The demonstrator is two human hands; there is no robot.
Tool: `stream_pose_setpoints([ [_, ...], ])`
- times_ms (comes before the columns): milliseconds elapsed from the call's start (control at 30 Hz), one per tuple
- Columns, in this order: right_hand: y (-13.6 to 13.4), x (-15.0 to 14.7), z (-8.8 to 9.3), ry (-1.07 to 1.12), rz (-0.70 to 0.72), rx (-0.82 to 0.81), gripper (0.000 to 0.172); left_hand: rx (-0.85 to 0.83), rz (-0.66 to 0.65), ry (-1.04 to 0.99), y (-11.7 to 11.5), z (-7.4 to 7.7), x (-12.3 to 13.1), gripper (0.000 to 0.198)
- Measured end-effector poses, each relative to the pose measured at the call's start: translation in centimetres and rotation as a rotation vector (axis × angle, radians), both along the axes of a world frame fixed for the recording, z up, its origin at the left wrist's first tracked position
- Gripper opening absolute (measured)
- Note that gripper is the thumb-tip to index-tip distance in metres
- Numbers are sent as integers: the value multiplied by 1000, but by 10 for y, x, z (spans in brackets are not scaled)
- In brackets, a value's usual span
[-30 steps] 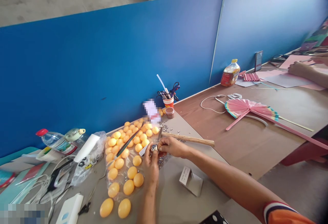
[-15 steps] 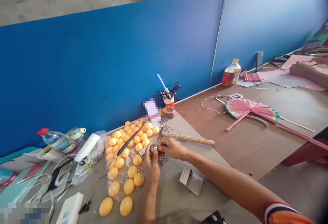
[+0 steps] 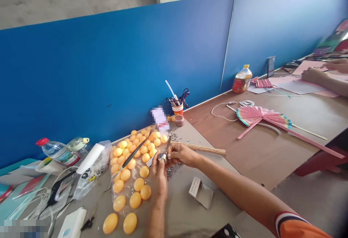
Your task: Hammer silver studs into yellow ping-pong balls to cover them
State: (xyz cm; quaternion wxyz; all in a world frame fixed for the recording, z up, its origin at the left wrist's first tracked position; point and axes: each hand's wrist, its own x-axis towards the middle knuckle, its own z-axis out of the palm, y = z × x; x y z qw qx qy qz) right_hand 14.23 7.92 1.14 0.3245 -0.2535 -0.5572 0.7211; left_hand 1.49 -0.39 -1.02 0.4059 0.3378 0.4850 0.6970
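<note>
My left hand point(image 3: 160, 180) is closed around a shiny ball point(image 3: 162, 157) covered with small silver pieces. My right hand point(image 3: 181, 154) pinches at the ball's right side; whatever lies between its fingertips is too small or hidden to make out. Left of both hands, several orange balls point(image 3: 130, 222) lie on and around clear plastic, with a dark slender tool point(image 3: 133, 155) across them. Behind my right hand rests a wooden-handled tool point(image 3: 209, 148), its handle pointing right. Loose silver bits point(image 3: 175, 137) are scattered on the table just beyond the hands.
An opened small carton point(image 3: 201, 193) lies right of my left forearm. A paper cup with pens point(image 3: 178, 109) and a small tub point(image 3: 179, 120) stand by the blue partition point(image 3: 116, 71). Bottles and cables crowd the left. Right are a pink paper fan point(image 3: 261, 116) and another person's hands point(image 3: 312, 74).
The view has shifted slightly. Both hands stay together at the ball, which now shows more of its silver surface between the fingers.
</note>
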Motion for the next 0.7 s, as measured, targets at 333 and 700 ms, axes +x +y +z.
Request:
stream_pose_setpoints([
  [333, 14, 29, 21, -886, 74, 688, 24, 3, -41, -228, -1, 16, -1, 54],
  [700, 8, 12, -4, -1051, 15, 869, 18, -31, -58, -128, -1, 14, 0, 61],
])
